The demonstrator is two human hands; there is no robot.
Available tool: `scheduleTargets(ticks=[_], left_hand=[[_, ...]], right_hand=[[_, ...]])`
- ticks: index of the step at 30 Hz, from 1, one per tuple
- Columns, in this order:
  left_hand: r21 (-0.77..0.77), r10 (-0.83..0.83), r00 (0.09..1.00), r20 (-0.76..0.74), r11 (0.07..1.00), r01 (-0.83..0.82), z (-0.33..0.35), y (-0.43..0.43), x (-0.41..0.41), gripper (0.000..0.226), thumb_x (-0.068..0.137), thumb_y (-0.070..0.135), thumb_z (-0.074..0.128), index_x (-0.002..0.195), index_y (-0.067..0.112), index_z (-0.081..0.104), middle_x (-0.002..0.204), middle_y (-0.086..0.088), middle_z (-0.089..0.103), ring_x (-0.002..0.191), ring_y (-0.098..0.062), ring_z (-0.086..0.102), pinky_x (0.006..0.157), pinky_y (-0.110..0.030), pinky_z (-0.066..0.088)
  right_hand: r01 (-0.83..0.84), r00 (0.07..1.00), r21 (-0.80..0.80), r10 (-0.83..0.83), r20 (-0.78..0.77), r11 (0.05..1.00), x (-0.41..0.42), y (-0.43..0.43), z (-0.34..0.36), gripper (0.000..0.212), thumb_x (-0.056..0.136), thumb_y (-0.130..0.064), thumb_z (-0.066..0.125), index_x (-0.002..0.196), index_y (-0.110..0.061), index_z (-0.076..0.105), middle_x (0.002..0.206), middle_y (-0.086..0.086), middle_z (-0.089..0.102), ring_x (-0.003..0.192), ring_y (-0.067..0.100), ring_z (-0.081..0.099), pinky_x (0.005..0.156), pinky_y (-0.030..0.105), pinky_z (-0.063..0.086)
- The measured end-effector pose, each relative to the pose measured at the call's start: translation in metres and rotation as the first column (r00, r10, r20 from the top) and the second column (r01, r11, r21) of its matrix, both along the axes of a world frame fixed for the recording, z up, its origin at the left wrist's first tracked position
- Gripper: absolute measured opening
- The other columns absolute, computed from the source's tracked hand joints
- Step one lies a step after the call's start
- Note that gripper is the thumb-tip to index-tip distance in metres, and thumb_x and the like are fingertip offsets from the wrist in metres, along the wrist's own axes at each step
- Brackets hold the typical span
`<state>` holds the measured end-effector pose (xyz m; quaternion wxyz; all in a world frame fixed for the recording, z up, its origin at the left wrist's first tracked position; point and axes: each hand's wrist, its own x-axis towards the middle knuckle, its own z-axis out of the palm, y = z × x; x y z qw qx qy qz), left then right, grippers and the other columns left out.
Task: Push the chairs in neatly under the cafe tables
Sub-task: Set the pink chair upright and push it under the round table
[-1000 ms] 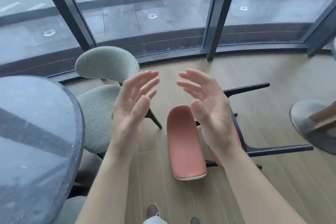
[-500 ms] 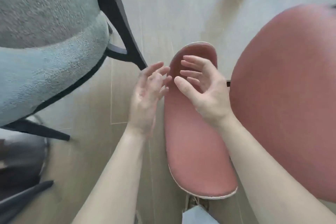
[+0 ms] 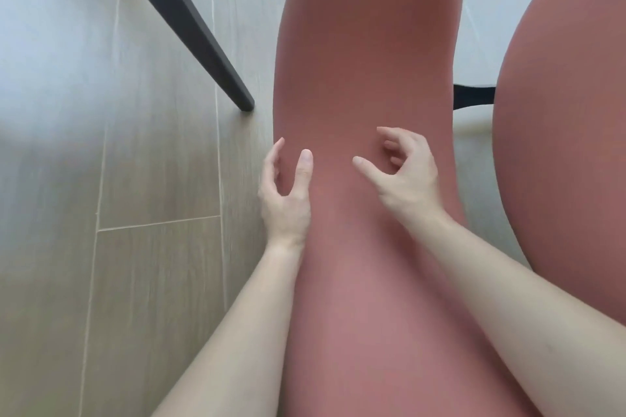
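The pink chair's backrest [image 3: 366, 61] is seen stretched up the middle of the view above the wooden floor [image 3: 152, 179], with its seat [image 3: 569, 145] at the right. The backrest's left edge is clasped by the left hand [image 3: 288, 193], thumb laid on the face. The right hand [image 3: 403, 173] is held half-curled over the backrest, grasping nothing. A black chair leg [image 3: 203, 37] is planted nearby.

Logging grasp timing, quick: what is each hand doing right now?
Left hand: grips the pink padded chair backrest at its left edge.
Right hand: open, fingers loosely curled over it, holding nothing.
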<state>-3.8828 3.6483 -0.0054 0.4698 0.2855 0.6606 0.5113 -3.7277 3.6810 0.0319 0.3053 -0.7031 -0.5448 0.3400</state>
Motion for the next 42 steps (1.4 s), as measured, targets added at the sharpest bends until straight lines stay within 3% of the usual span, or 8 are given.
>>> scheduleTargets(ticks=[3,7,13,16,23,30,37,42], left_hand=[[-0.143,0.015,0.996,-0.083,0.989,-0.027,-0.017,0.004,-0.001,0.060,0.094,0.056,0.076,0.149,0.045,0.054,0.155,0.017,0.052,0.142,-0.001,0.047,0.126,-0.037,0.036],[-0.293,-0.034,0.983,-0.180,0.956,-0.020,-0.028,0.003,-0.007,0.079,0.083,0.066,0.080,0.151,0.046,0.047,0.152,0.015,0.058,0.141,-0.011,0.055,0.121,-0.043,0.043],[-0.418,-0.052,0.984,-0.172,0.908,-0.025,-0.036,0.011,-0.009,0.111,0.062,0.088,0.075,0.152,0.027,0.054,0.149,0.005,0.061,0.144,-0.024,0.053,0.121,-0.048,0.043],[-0.446,-0.131,0.969,-0.210,0.895,0.024,-0.033,0.016,-0.007,0.131,0.042,0.096,0.070,0.150,0.026,0.055,0.148,0.001,0.059,0.147,-0.029,0.044,0.123,-0.051,0.039],[-0.492,-0.164,0.969,-0.185,0.869,0.053,-0.026,0.026,-0.014,0.123,0.031,0.094,0.076,0.129,0.021,0.069,0.138,0.000,0.064,0.143,-0.030,0.043,0.122,-0.048,0.039],[-0.482,-0.139,0.990,-0.015,0.869,0.114,0.004,0.031,-0.018,0.122,0.031,0.075,0.095,0.131,0.014,0.064,0.141,-0.007,0.065,0.123,-0.028,0.069,0.107,-0.049,0.057],[-0.431,-0.142,0.979,-0.144,0.900,0.067,0.136,0.009,-0.006,0.109,0.053,0.065,0.101,0.131,0.016,0.042,0.142,-0.002,0.043,0.116,-0.019,0.061,0.102,-0.046,0.056],[-0.408,-0.214,0.950,-0.227,0.907,0.107,0.263,-0.020,0.021,0.097,0.055,0.066,0.099,0.121,0.025,0.040,0.133,0.001,0.048,0.115,-0.018,0.060,0.098,-0.048,0.056]], right_hand=[[0.015,0.978,0.031,-0.021,0.210,0.999,0.014,-0.006,-0.011,0.072,0.078,-0.030,0.092,0.142,-0.021,0.062,0.139,0.000,0.046,0.129,0.024,0.053,0.114,0.027,0.038],[0.157,0.912,0.019,-0.152,0.380,0.987,0.026,-0.014,-0.021,0.100,0.066,-0.058,0.092,0.152,-0.044,0.044,0.149,0.002,0.035,0.136,0.028,0.037,0.114,0.039,0.028],[0.233,0.955,-0.261,-0.170,0.244,0.937,0.046,0.000,-0.017,0.140,0.050,-0.075,0.091,0.154,-0.062,-0.002,0.150,0.006,0.039,0.136,0.033,0.051,0.115,0.054,0.042],[0.228,0.964,-0.359,-0.157,0.217,0.905,0.056,0.005,-0.014,0.144,0.048,-0.080,0.089,0.153,-0.062,-0.008,0.149,0.004,0.048,0.134,0.032,0.056,0.112,0.053,0.046],[0.184,0.980,-0.399,-0.201,0.001,0.898,0.074,0.009,-0.023,0.136,0.040,-0.078,0.092,0.151,-0.051,0.019,0.130,-0.022,0.056,0.129,0.016,0.058,0.112,0.048,0.048],[0.225,0.947,-0.385,-0.293,-0.129,0.895,0.076,0.012,-0.011,0.127,0.034,-0.061,0.103,0.142,-0.045,0.038,0.113,-0.030,0.060,0.104,-0.006,0.059,0.086,0.032,0.050],[0.179,0.953,-0.399,-0.259,-0.157,0.899,0.086,-0.008,0.103,0.111,0.043,-0.063,0.101,0.139,-0.041,0.051,0.120,-0.025,0.067,0.106,-0.003,0.066,0.086,0.027,0.055],[0.172,0.949,-0.430,-0.266,-0.169,0.886,0.111,-0.032,0.202,0.114,0.038,-0.085,0.088,0.139,-0.046,0.052,0.121,-0.027,0.067,0.108,-0.001,0.068,0.087,0.028,0.057]])
